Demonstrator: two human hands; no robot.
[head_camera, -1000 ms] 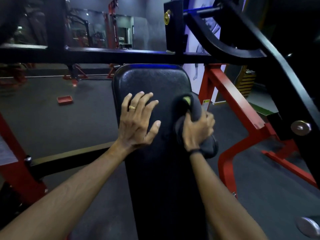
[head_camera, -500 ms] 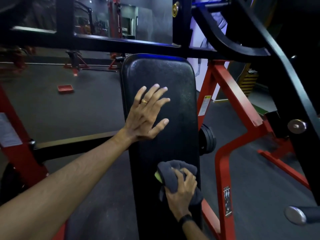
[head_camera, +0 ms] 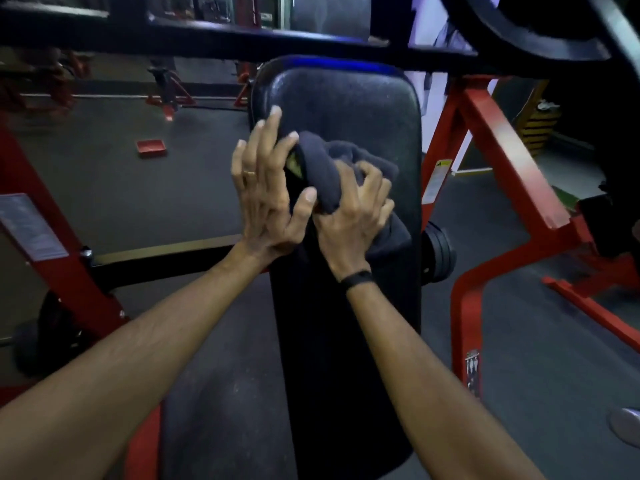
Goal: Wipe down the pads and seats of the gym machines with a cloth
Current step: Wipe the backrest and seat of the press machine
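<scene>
**Cloth on the upper pad, left hand bracing beside it**

Your right hand [head_camera: 349, 216] has its fingers curled into the bunched dark grey cloth [head_camera: 332, 168], gripping a thick wad of it and pressing it against the long black textured vinyl back pad [head_camera: 346, 323]. Holding it bunched gives you a firm handful to push with, though less of the fabric meets the vinyl than a flat sheet would. A small yellow-green patch shows at the cloth's left fold; what it is cannot be told.

Your left hand [head_camera: 266, 188] holds nothing: its fingers are straight and spread, lying along the pad's left edge with the fingertips pointing toward the top left corner and the thumb touching the cloth. Judging by that placement, it steadies the pad, or you, while the other hand scrubs.

The cloth sits in the upper half of the pad, nearer the left edge than the right, below the top edge. The lower half and the right edge lie bare of cloth, so much of this pad probably remains to wipe.

Outward, the red-painted steel frame [head_camera: 502, 150] angles past the pad's right side, and a black steel crossbar [head_camera: 242, 46] runs just above its top edge, so keep your knuckles clear of it on upward strokes.
</scene>
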